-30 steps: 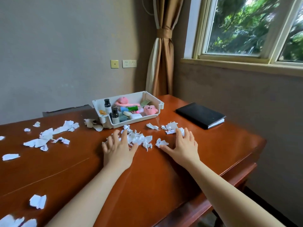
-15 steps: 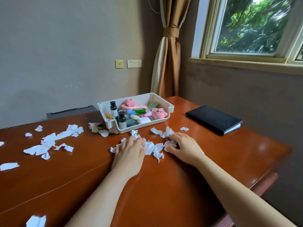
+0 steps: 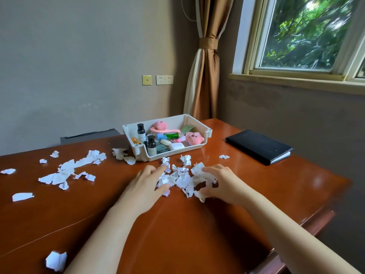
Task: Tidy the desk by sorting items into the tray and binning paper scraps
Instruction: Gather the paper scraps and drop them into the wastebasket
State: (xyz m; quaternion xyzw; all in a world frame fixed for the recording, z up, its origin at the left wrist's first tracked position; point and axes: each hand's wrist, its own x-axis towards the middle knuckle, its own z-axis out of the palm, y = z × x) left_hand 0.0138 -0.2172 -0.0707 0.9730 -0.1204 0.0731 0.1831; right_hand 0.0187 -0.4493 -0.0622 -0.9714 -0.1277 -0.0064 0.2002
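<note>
From the head view, both bare forearms reached forward over the red-brown wooden worktop (image 3: 197, 234) toward a heap of scraps (image 3: 183, 179) of torn white paper, which lay between the two hands just in front of the tray (image 3: 177, 153). The left hand (image 3: 147, 184) lay palm down at the heap's left edge. Its grip was spread, with the fingers (image 3: 158, 171) fairly straight and resting on the outer scraps and the thumb touching paper at the near side. The right hand (image 3: 223, 184) was at the heap's right edge, its grip closed around a bunch of the scraps, fingers curled over the top and thumb hooked in beneath. The white plastic tray stood near the far edge of the worktop. It held two dark-capped bottles (image 3: 151, 145) upright at its left end, two pink soft toys (image 3: 194, 137), a green tube (image 3: 170, 135) and a white bar (image 3: 176, 146). More torn paper (image 3: 65, 173) was strewn across the left part of the worktop, well apart from the hands. Two pieces lay against the tray's left corner, and one small piece (image 3: 224, 156) lay alone between the tray and a closed black notebook (image 3: 258, 145) on the right. Another crumpled piece (image 3: 56, 261) sat near the front left edge. Behind the worktop were a tied brown curtain (image 3: 207, 76), wall sockets (image 3: 164, 79) and a window (image 3: 306, 32) showing green leaves.
</note>
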